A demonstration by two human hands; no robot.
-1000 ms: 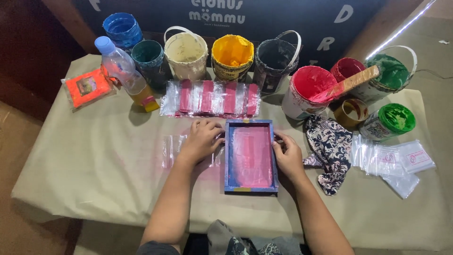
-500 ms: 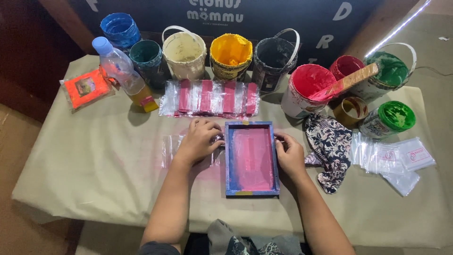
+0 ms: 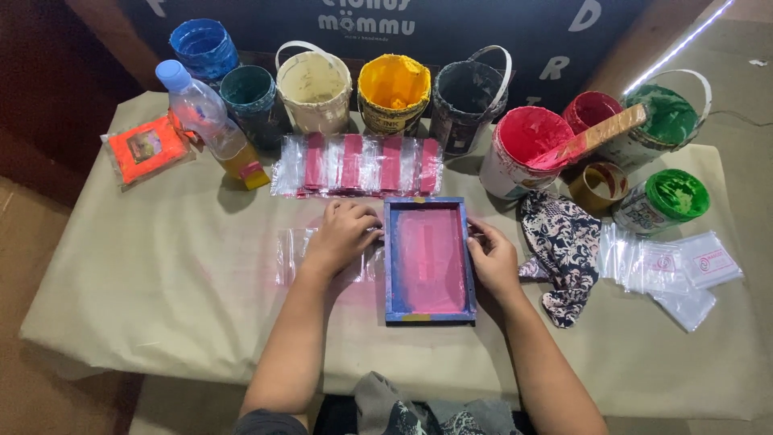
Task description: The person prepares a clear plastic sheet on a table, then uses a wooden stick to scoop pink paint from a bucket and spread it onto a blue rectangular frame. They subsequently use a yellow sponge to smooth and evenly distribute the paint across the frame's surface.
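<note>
A small blue-framed printing screen with a pink-stained mesh lies flat on the cloth-covered table. My left hand rests at its left edge, fingers curled against the frame and over a clear plastic bag. My right hand grips the frame's right edge. Just beyond the screen lies a row of clear bags with red printed bands.
Paint buckets line the back: blue, dark green, cream, yellow, black, red with a wooden stick, green. A plastic bottle, orange packet, patterned rag, clear bags.
</note>
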